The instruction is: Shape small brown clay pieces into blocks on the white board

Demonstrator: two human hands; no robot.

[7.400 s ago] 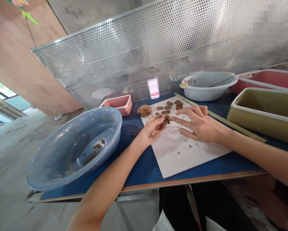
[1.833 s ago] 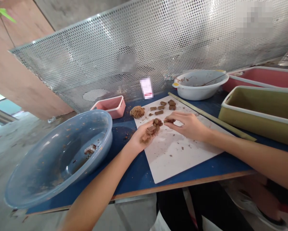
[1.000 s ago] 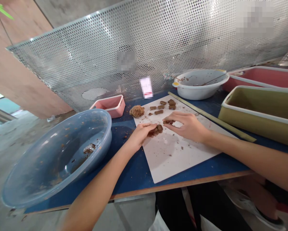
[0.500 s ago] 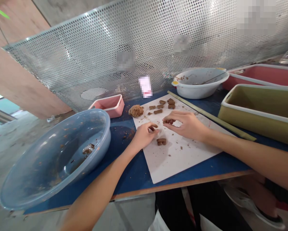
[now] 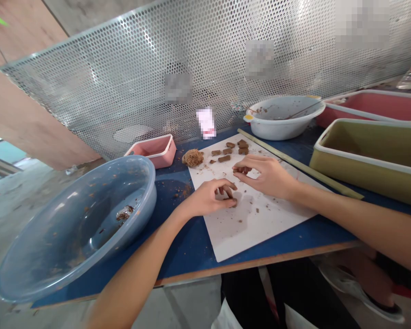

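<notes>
My right hand [image 5: 265, 176] pinches a small brown clay piece [image 5: 240, 170] between thumb and fingertips, just over the white board [image 5: 277, 224]. My left hand [image 5: 215, 196] is curled around the short stacked clay pieces lower on the board, thumb on the near side and fingers on the far side. Its fingers mostly hide those pieces. Beyond both hands lie several short clay rolls [image 5: 225, 158] near the board's far edge. A rough brown clay lump [image 5: 193, 157] sits by the board's far left corner.
A large blue basin [image 5: 71, 219] stands tilted at the left, beside a small pink tray [image 5: 164, 157]. A wooden strip [image 5: 304, 167] lies along the board's right side. Behind it are a white basin [image 5: 280, 128], a green planter [image 5: 370, 160] and a pink planter [image 5: 380, 103]. Perforated metal [image 5: 130, 82] rises behind the table.
My left hand has moved right and slightly nearer, closing around the stacked clay pieces that lay uncovered before. My right hand stays nearly in place with its clay piece.
</notes>
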